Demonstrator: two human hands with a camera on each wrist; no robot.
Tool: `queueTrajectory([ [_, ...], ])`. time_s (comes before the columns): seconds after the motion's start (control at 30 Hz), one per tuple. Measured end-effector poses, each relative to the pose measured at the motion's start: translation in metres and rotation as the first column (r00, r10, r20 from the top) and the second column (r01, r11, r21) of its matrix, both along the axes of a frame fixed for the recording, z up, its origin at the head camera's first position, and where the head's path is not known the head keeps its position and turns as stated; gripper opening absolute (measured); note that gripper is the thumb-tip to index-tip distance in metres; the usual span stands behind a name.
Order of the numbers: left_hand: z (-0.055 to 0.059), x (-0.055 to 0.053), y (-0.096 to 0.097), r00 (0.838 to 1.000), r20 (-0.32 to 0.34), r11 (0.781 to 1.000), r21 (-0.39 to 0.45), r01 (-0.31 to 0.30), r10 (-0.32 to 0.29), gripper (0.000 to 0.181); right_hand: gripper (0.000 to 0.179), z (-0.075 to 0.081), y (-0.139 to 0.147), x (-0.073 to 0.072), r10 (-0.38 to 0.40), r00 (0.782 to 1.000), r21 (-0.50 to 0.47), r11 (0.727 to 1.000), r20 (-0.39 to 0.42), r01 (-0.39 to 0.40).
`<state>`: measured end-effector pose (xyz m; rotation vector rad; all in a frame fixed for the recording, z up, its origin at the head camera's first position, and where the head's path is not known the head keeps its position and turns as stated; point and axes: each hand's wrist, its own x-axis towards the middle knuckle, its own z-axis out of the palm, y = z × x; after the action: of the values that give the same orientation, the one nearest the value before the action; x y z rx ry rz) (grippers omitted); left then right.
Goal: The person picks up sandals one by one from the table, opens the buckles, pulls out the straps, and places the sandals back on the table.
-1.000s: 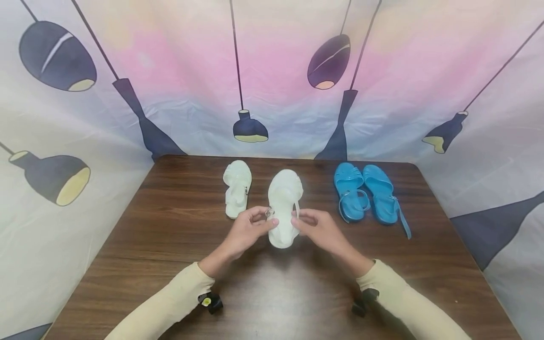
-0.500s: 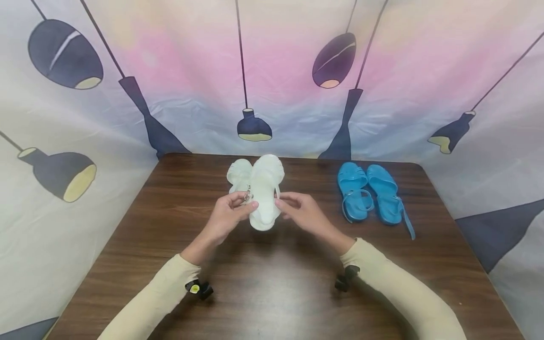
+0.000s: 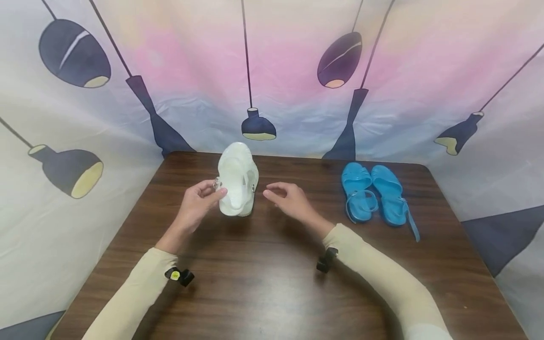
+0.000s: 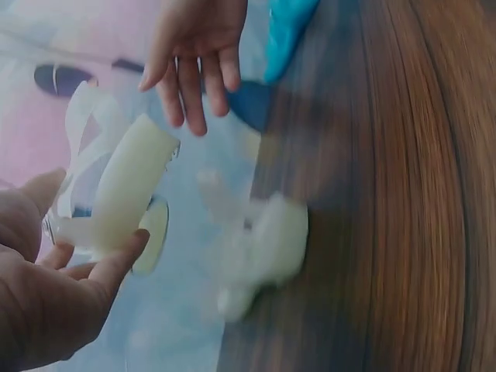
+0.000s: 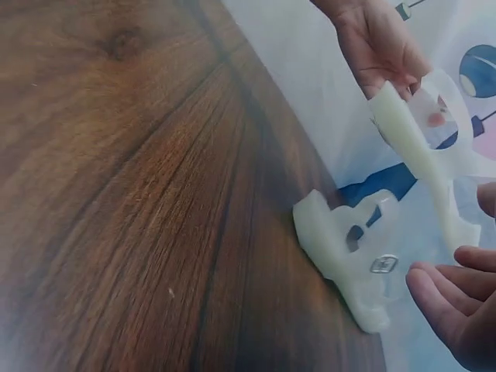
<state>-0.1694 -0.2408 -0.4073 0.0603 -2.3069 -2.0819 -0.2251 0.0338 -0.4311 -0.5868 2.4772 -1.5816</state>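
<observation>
My left hand (image 3: 195, 205) pinches a white sandal (image 3: 233, 182) by the left side near its heel, where a metal buckle sits. In the left wrist view the held sandal (image 4: 128, 182) is raised above the table, its sole tilted. A second white sandal (image 5: 333, 240) rests on the table below it; from the head it is mostly hidden, with only its right side and buckle (image 3: 254, 188) showing. To the right, my right hand (image 3: 293, 200) hovers apart from both sandals, fingers loosely bent and holding nothing.
Two blue sandals, one (image 3: 359, 212) beside the other (image 3: 391, 215), lie at the back right of the brown wooden table (image 3: 272, 283). A loose strap (image 3: 412, 226) trails off the right one. A cloth backdrop (image 3: 289, 56) with printed lamps borders the table's far edge.
Both hands carried the white sandal left and away, until it overlaps the other white sandal in the head view. My right hand has let go; my left still grips it.
</observation>
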Motion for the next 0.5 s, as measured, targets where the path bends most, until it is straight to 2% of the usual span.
queueTrajectory([
  [0.2,-0.013,-0.008,-0.027,0.999,-0.039,0.999,0.009,-0.035,0.036,0.045,0.055,-0.017,-0.024,-0.013,-0.020,1.000,0.066,0.998,-0.001,0.020],
  [0.33,-0.022,-0.010,-0.043,0.997,-0.054,0.999,0.014,-0.046,0.047,0.039,0.062,-0.025,-0.038,-0.017,-0.039,0.998,0.067,0.997,0.048,0.035],
  [0.5,-0.034,-0.012,-0.061,0.998,-0.038,0.999,-0.016,-0.041,0.040,0.048,0.061,-0.033,-0.048,-0.016,-0.031,0.992,0.033,0.999,0.122,0.027],
])
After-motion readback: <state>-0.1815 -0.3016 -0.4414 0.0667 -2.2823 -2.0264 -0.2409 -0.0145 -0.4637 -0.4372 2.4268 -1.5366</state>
